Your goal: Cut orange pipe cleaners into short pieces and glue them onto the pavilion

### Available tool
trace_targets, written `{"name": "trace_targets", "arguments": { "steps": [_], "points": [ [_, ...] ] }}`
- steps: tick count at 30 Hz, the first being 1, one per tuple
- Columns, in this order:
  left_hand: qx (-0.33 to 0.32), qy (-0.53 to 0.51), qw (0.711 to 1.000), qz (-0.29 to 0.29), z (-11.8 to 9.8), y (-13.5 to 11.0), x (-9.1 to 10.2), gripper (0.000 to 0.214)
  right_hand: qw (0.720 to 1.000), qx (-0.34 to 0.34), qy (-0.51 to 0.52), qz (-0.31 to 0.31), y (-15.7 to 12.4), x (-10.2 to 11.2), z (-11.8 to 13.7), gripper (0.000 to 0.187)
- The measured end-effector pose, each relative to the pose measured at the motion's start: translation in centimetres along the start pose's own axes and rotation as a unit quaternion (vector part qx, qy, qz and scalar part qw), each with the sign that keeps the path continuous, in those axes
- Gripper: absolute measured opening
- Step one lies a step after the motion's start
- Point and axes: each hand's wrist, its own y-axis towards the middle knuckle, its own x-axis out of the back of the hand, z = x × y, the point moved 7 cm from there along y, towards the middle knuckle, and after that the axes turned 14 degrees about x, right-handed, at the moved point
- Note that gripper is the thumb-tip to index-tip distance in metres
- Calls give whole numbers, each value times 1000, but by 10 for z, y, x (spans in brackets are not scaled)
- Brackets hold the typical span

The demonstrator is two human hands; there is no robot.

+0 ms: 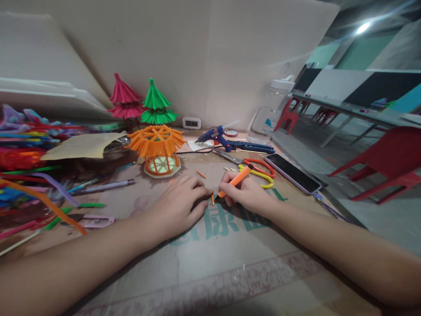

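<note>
My right hand [245, 191] is closed around an orange marker [235, 181], its tip pointing down and left. Just below that tip is a short, thin orange stick [212, 200]. My left hand [182, 202] rests on the board from the other side, with bent fingers whose tips are at the stick's upper end and appear to pinch it. Beyond the left hand stands a small pavilion model [156, 142] with an orange slatted roof, orange posts and a pale base. Another short orange piece [201, 174] lies between the hands and the model.
A blue glue gun [215, 137], scissors [256, 169], a phone [292, 173] and a water bottle [268, 114] lie or stand right and behind. Pink [125, 96] and green [158, 103] tiered models stand by a small clock [191, 123]. Colourful pipe cleaners [29, 145] crowd the left.
</note>
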Motion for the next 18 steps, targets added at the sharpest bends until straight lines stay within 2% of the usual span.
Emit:
{"name": "trace_targets", "arguments": {
  "steps": [4,13,18],
  "points": [
    [2,1,1000,2,0,0,0,26,1000,8,-9,-13,1,2,1,18],
    [1,9,1000,7,1,0,-1,30,999,-5,17,29,-4,-3,-3,18],
    [3,11,1000,10,0,0,-1,29,1000,1,-6,-7,-1,1,-1,18]
  ]
}}
